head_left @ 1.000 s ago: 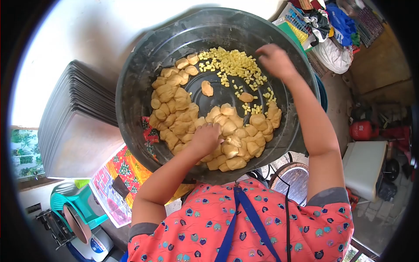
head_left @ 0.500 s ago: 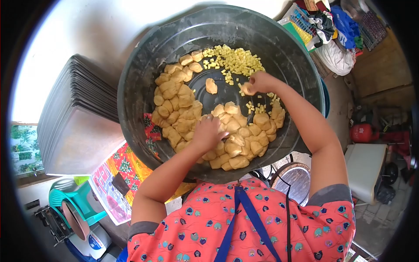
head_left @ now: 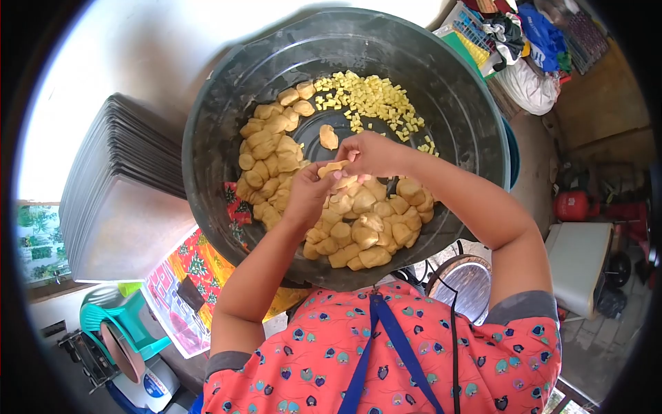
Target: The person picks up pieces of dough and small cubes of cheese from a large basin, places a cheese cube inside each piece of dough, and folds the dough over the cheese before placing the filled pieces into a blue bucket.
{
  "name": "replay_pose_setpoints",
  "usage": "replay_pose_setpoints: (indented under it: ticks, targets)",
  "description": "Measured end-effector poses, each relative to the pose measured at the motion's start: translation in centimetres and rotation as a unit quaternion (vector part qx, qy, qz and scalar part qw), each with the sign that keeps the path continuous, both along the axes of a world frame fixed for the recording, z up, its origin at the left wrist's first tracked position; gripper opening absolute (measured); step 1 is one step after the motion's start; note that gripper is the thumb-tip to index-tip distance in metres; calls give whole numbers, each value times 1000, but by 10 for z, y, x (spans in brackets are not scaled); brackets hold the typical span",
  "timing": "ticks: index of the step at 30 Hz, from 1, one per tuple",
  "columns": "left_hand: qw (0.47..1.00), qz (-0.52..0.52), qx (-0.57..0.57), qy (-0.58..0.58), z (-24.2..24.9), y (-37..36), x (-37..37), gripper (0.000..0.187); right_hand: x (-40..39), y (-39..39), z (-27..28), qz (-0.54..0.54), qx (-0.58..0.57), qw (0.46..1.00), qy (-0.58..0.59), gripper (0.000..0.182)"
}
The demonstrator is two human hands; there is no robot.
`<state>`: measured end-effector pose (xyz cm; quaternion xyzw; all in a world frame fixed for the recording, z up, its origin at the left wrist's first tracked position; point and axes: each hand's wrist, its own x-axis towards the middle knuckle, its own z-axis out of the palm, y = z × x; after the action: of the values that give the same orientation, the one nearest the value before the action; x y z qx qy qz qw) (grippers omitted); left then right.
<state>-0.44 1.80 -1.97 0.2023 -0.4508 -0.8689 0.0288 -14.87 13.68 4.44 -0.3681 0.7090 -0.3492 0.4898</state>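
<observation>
Both my hands meet over the middle of a large dark round tub (head_left: 469,124). Between them is a flattened dough piece (head_left: 332,168), pinched by the fingers of my left hand (head_left: 309,193) and my right hand (head_left: 365,153). Beneath and around them, many dough lumps (head_left: 365,228) cover the left and near side of the tub floor. One separate dough lump (head_left: 329,136) lies just beyond my fingers. Small yellow cubes (head_left: 372,96) are spread at the far side. Whether a cube sits inside the held dough cannot be made out.
A stack of dark trays (head_left: 131,186) leans at the left, above a patterned cloth (head_left: 196,269) and a teal chair (head_left: 131,321). Baskets and bags (head_left: 527,86) are piled at the upper right. A round stool (head_left: 462,283) stands below the tub's near rim.
My right hand has come from beside the yellow cubes to my left hand. My left hand has lifted off the near dough lumps, and both now pinch one dough piece.
</observation>
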Motion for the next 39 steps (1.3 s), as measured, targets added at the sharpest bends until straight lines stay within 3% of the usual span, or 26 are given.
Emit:
replay_pose_setpoints:
  ticks: [3, 4, 6, 7, 9, 12, 20, 23, 26, 29, 32, 35, 38, 39]
  targets:
    - [999, 10, -43, 0, 3, -3, -3, 21, -27, 8, 15, 9, -21, 996, -90, 29]
    - [998, 10, -68, -12, -3, -8, -1, 21, -44, 14, 13, -69, -24, 993, -91, 35]
    - [996, 29, -77, -18, -10, -14, 2, 21, -89, 30, 1, -145, 13, 985, 92, 31]
    - [997, 46, -62, -14, -13, -14, 5, 21, -110, 42, -11, -126, 73, 960, 241, 27]
    - [997, 69, -42, -12, -13, -16, 7, 21, -130, 63, -40, -49, 230, 889, 394, 31]
    - [996, 79, -33, -21, -12, -23, 10, 20, -115, 83, -74, 19, 343, 825, 449, 31]
    - [995, 44, -67, -57, -11, -37, 17, 21, -105, 64, -69, 48, 390, 825, 407, 31]
    - [995, 56, -64, -54, -5, -31, 14, 19, -99, 68, -74, 37, 341, 838, 426, 20]
    - [993, 58, -83, -55, -8, -30, 12, 16, -94, 64, -73, 87, 351, 854, 374, 27]
    - [981, 71, -171, -66, -19, -32, 11, 11, -98, 68, -93, 111, 343, 836, 413, 27]
    - [987, 78, -122, -75, -22, -33, 11, 12, -98, 60, -79, 105, 344, 837, 412, 24]
    - [993, 52, -44, -92, -12, -29, 12, 18, -91, 42, -39, 29, 206, 911, 357, 23]
    - [993, 24, -27, -114, -31, -27, 8, 25, -72, 24, -13, -47, 58, 984, 164, 23]
    - [990, 18, -82, -117, -31, -25, 7, 25, -63, 19, -8, -55, 38, 992, 109, 23]
